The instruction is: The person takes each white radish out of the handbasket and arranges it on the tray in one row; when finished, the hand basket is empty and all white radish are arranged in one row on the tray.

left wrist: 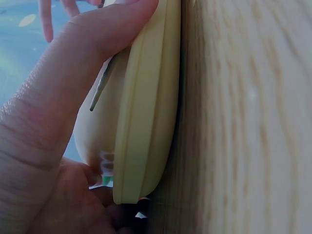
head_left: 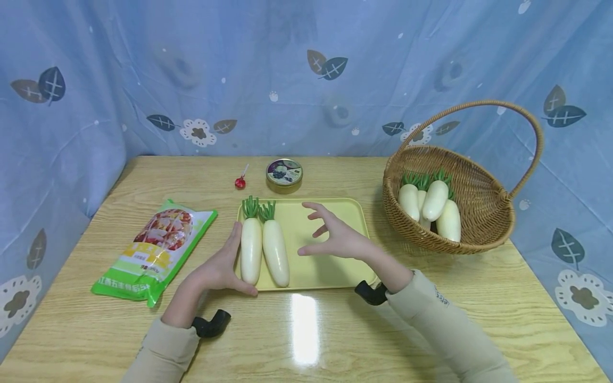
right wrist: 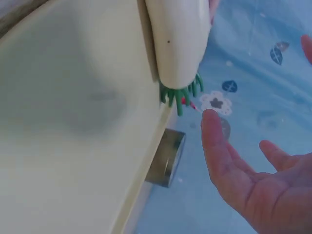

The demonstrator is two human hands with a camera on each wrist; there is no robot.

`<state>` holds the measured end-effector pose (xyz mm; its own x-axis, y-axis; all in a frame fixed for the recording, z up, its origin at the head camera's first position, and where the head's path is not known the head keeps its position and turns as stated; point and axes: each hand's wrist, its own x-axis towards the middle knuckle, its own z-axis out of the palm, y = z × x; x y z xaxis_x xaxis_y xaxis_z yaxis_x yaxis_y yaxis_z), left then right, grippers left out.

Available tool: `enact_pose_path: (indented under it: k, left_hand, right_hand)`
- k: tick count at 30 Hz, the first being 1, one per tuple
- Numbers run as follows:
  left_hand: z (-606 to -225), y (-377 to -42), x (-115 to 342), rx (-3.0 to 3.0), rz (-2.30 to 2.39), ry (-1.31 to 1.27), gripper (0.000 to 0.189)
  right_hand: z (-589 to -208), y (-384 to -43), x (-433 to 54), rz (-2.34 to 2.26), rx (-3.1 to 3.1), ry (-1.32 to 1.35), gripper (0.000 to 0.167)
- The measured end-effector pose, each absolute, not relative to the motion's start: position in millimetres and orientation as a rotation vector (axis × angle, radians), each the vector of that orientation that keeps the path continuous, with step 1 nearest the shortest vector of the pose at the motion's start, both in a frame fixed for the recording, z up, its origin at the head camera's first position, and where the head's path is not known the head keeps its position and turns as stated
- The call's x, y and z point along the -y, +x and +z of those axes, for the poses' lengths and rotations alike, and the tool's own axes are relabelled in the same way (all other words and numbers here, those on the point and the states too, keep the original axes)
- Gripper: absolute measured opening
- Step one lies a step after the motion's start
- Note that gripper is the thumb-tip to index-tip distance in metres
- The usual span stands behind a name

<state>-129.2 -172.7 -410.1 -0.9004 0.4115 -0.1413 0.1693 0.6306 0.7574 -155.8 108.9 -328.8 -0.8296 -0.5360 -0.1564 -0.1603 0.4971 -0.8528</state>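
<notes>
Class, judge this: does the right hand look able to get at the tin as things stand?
Probably yes: the right hand is free, and nothing seems to stand between it and the tin, just beyond the tray.

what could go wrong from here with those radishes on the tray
The two white radishes lie together at the left end of the yellow tray, so tilting it could set them rolling. The left hand, right beside them, may nudge them askew. The round tin sits close behind the tray, so pushing the tray back might knock it.
</notes>
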Motion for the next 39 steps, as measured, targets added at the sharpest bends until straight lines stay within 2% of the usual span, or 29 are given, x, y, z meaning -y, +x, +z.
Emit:
enact_pose_path:
  k: [22, 39]
  left_hand:
    - [-411, -129, 172, -2.547, 1.169, 0.466, 0.151]
    - [-410, -130, 173, -2.535, 1.18, 0.479, 0.149]
  right_hand:
    - [-296, -151, -157, -1.36, -2.418, -0.533, 0.086]
    - [-286, -154, -191, -1.376, -2.513, -0.507, 0.081]
